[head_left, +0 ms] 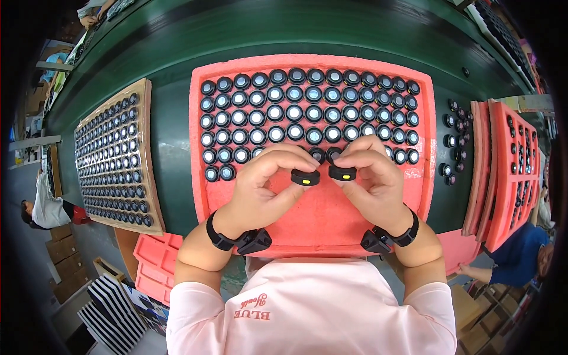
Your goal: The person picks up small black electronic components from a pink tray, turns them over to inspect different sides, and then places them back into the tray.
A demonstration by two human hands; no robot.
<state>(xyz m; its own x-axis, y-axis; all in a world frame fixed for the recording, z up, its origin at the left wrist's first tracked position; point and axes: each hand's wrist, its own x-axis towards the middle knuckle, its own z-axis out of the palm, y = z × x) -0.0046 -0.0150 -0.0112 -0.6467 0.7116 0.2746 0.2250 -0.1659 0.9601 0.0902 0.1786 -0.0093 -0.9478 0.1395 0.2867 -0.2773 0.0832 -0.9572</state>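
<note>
In front of my chest, my left hand (pixel 260 189) pinches a small black round part (pixel 305 178) with a yellow mark on its side. A like black part (pixel 343 173), also yellow-marked, sits between the thumb and fingers of my right hand (pixel 378 180). The two parts are close together but apart, tilted on edge above a pink foam tray (pixel 307 231). Rows of black round pieces with shiny pale tops (pixel 294 113) fill the tray's far portion; my fingers hide some of the nearest row. Bare pink foam shows in the near part. A black strap device circles each wrist.
A brown-edged tray (pixel 155 201) full of similar round pieces lies to the left on the green table (pixel 171 130). Loose black pieces (pixel 451 141) are scattered right of the pink tray. Farther right stand stacked pink trays (pixel 500 177). A person (pixel 520 254) is at the right edge.
</note>
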